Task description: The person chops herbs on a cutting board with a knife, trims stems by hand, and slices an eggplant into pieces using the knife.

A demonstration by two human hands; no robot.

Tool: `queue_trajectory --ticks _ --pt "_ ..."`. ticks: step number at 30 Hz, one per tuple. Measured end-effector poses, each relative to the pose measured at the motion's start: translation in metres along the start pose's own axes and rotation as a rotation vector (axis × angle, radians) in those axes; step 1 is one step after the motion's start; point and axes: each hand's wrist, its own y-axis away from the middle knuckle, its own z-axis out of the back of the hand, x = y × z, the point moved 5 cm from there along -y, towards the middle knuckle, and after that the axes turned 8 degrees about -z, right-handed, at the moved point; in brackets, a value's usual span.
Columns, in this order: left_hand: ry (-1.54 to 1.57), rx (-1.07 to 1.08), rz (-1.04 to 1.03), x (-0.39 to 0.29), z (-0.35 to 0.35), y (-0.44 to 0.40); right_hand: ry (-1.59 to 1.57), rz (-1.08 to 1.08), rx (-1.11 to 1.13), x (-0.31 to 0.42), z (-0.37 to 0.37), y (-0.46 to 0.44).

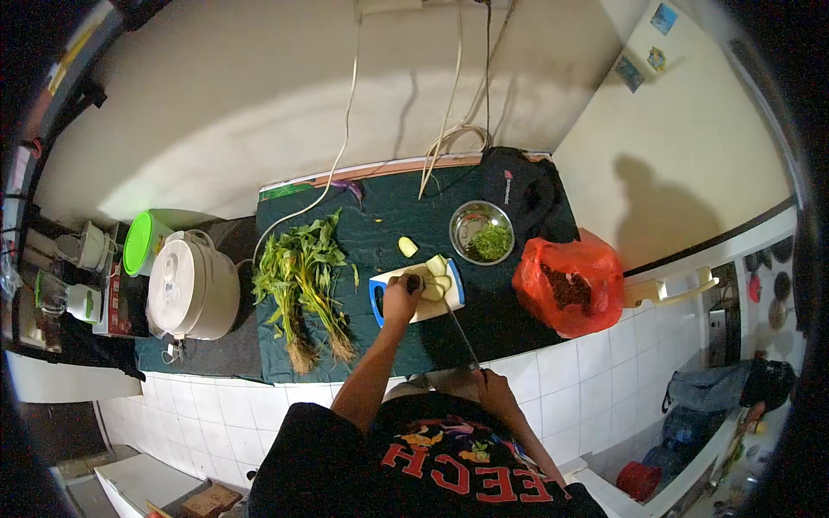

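A white cutting board [421, 313] with blue ends lies on the dark green cloth. My left hand [401, 300] is closed round a dark-skinned vegetable [414, 282] on the board. Pale cut pieces [437, 267] lie at the board's right side, and another pale piece [408, 247] rests on the cloth just above it. My right hand [493, 388] grips the handle of a long knife [462, 333], whose blade slants up to the left and reaches the pieces beside my left hand.
Leafy greens with roots [306, 268] lie left of the board. A metal bowl [455, 226] holds chopped greens. Right of it sits a red plastic bag [604, 281]; behind is a black bag [518, 186]. A white rice cooker [203, 289] stands far left, with a cable [347, 121] nearby.
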Motion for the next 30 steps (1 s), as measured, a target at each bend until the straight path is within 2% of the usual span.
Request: queue_trajectory --ticks 1,2,3,4,5,6,7,8,10,12,14,15,16,19,21,22,25,26,28,30 --pt "0.052 -0.007 -0.102 -0.001 0.001 -0.004 0.000 0.001 0.001 -0.003 0.001 -0.005" --pt "0.050 -0.007 -0.098 0.006 -0.002 -0.004 0.034 0.109 -0.003 -0.001 0.002 -0.011" --pt "0.307 -0.042 0.057 0.030 -0.015 0.001 0.067 0.218 -0.004 0.002 0.003 -0.015" --pt "0.560 -0.078 0.213 0.036 -0.014 0.005 0.064 0.220 0.004 0.005 0.004 -0.021" --pt "0.757 0.017 0.335 0.038 -0.017 0.008 0.041 0.199 -0.020 0.009 0.005 -0.030" --pt "0.745 0.011 0.336 0.038 -0.014 0.009 0.015 0.179 -0.043 0.016 0.006 -0.039" --pt "0.900 0.033 0.360 0.036 -0.016 0.012 0.006 0.188 -0.036 0.029 0.009 -0.042" --pt "1.054 0.055 0.383 0.035 -0.017 0.014 0.058 0.335 -0.128 0.048 0.017 -0.040" --pt "1.063 0.120 0.468 0.016 0.001 0.017 0.099 0.487 -0.214 0.069 0.020 -0.050" --pt "1.295 0.112 0.528 -0.011 0.016 0.021 -0.045 0.433 -0.197 0.076 0.011 -0.083" --pt "1.311 0.165 0.543 -0.013 0.018 0.023 -0.133 0.305 -0.199 0.088 0.006 -0.112" --pt "1.314 0.153 0.547 -0.018 0.022 0.024 -0.230 0.308 -0.168 0.106 0.020 -0.111" --pt "1.321 0.140 0.552 -0.022 0.025 0.025 -0.192 0.305 -0.208 0.114 0.021 -0.120" --pt "1.300 0.176 0.555 -0.030 0.029 0.024 -0.148 0.337 -0.248 0.121 0.016 -0.152" --pt "1.308 0.162 0.586 -0.037 0.035 0.028 -0.181 0.468 -0.426 0.128 0.023 -0.164" --pt "1.316 0.161 0.612 -0.041 0.039 0.029 -0.183 0.479 -0.423 0.128 0.025 -0.172" --pt "1.293 0.196 0.571 -0.038 0.041 0.038 -0.255 0.483 -0.105 0.138 0.033 -0.182" --pt "1.266 0.243 0.533 -0.032 0.039 0.041 -0.258 0.484 -0.103 0.143 0.043 -0.178" --pt "1.228 0.259 0.527 -0.032 0.040 0.045 -0.175 0.641 0.079 0.152 0.048 -0.173" --pt "1.194 0.288 0.483 -0.035 0.041 0.049 -0.183 0.689 0.105 0.148 0.047 -0.170"
